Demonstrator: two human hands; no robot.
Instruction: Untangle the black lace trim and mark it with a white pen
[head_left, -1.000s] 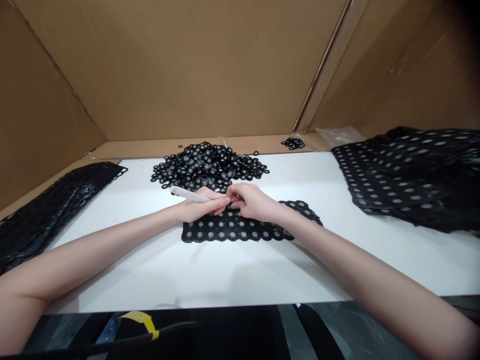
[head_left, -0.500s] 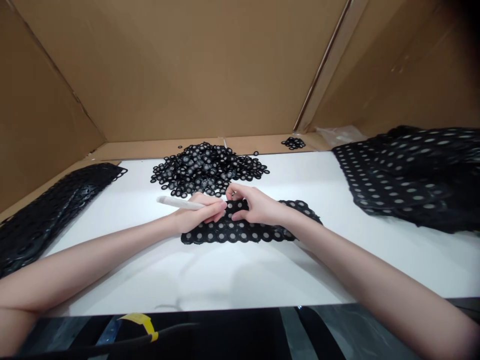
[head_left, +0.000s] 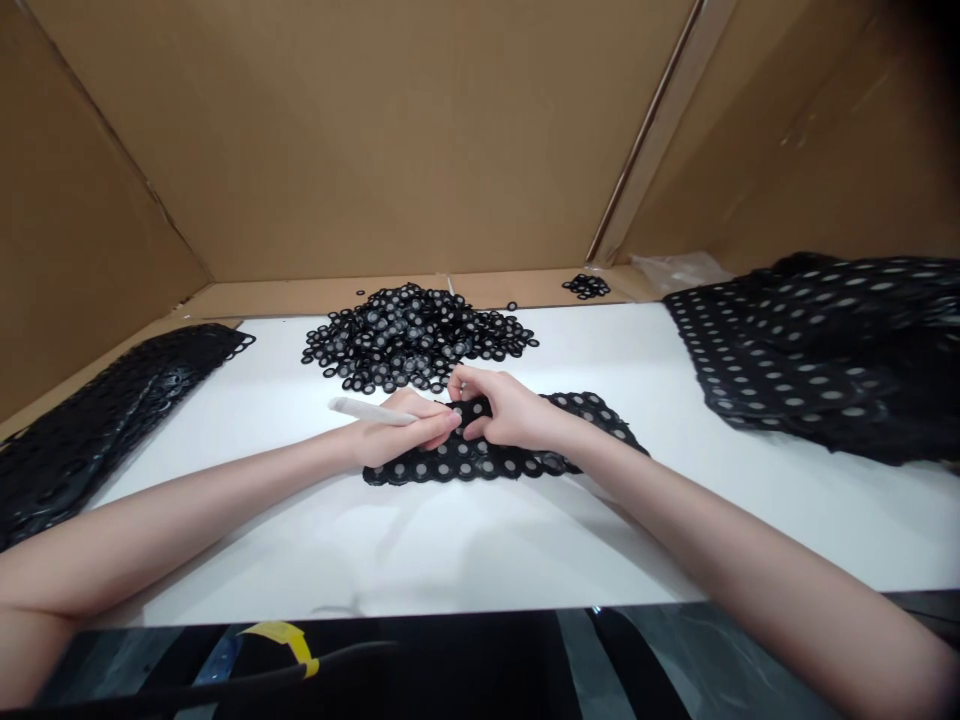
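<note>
A black sheet with rows of pale round dots [head_left: 487,467] lies on the white table [head_left: 300,560]. My left hand [head_left: 405,428] is closed round a white pen-like tool [head_left: 367,410], whose tip end is hidden by the fingers at the sheet's upper part. Just right of it, my right hand [head_left: 502,408] rests over the sheet, thumb and forefinger curved towards its upper edge; whether they pinch it is too small to tell. Behind both hands rises a heap of small black rings with pale centres [head_left: 409,335].
Folded black perforated material [head_left: 112,410] lies at the left. A large dotted black sheet [head_left: 817,350] is bunched at the right. A few black rings [head_left: 587,286] and clear plastic [head_left: 682,268] sit near the cardboard wall [head_left: 390,140].
My left hand and the white tool have shifted slightly right. My right hand has moved slightly left, and the dotted sheet's right part has shifted a little.
</note>
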